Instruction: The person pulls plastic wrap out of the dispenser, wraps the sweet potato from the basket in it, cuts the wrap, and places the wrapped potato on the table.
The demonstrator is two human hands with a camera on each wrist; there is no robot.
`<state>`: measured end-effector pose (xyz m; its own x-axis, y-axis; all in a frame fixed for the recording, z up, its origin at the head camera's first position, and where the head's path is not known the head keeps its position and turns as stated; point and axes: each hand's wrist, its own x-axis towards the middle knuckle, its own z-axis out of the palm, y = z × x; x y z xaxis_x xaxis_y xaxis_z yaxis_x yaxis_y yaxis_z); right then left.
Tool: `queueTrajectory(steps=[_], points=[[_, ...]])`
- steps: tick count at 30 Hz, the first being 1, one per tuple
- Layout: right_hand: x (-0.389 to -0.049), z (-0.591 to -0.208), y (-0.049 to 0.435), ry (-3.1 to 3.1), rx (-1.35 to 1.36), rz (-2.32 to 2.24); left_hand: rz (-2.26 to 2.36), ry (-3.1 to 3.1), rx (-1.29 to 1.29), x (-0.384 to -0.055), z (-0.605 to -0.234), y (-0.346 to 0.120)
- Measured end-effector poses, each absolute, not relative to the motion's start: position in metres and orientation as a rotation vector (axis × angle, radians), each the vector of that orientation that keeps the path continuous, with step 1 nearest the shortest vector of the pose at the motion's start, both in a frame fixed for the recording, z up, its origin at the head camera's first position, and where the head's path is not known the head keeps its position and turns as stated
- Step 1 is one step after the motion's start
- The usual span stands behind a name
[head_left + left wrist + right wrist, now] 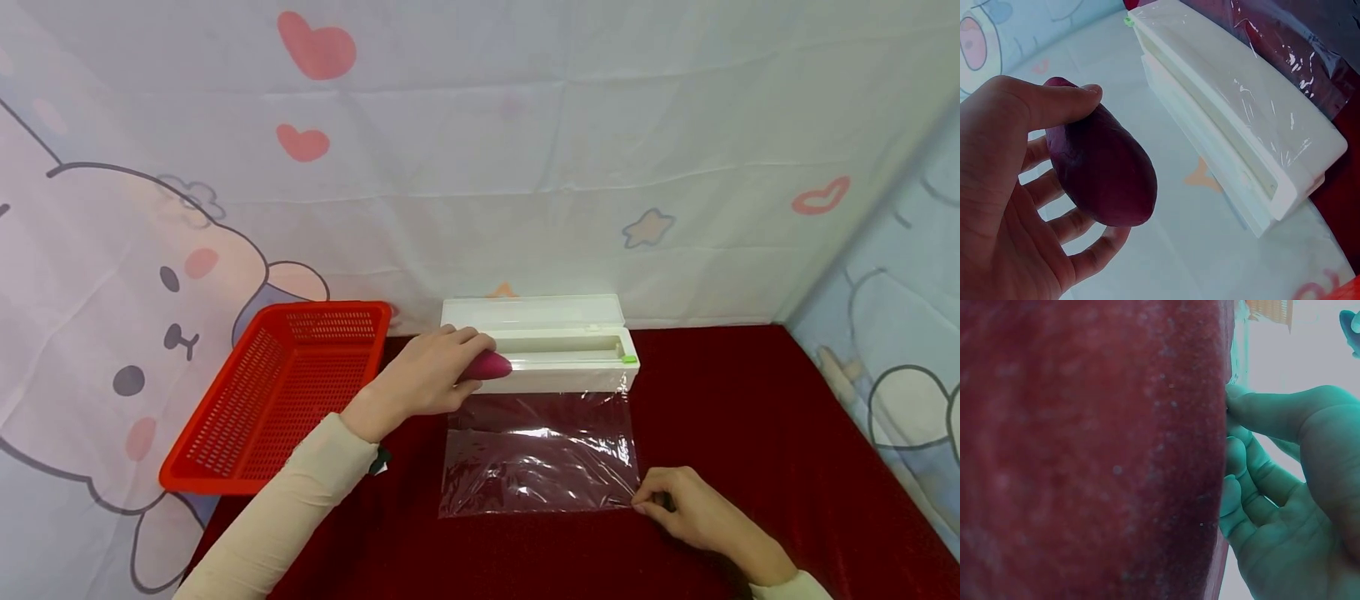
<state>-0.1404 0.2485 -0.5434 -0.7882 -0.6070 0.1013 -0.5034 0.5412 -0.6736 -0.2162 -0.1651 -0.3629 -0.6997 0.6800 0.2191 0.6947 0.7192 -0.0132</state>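
My left hand (pixel 427 371) grips a purple sweet potato (pixel 1107 165), thumb on one side and fingers curled beneath it. It hovers by the left part of a white cling film box (pixel 558 382), whose lid (pixel 532 312) stands raised at the back. From the box a sheet of clear cling film (pixel 540 467) spreads forward over the dark red cloth. My right hand (pixel 693 508) pinches the sheet's front right corner between thumb and forefinger, low over the cloth. In the right wrist view the cloth hides much of that pinch.
A red plastic basket (pixel 273 486) with perforated sides stands on the left, near the left forearm. Dark red cloth (pixel 735 408) covers the table. Behind the box hangs a printed curtain (pixel 480 167), and another printed cloth (pixel 907 317) closes off the right side.
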Motion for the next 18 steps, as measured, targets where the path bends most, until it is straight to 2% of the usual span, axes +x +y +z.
queueTrajectory(steps=[18], points=[[-0.141, -0.544, 0.249, 2.629, -0.984, -1.096, -0.115, -2.712, -1.107, -0.216, -0.366, -0.148]])
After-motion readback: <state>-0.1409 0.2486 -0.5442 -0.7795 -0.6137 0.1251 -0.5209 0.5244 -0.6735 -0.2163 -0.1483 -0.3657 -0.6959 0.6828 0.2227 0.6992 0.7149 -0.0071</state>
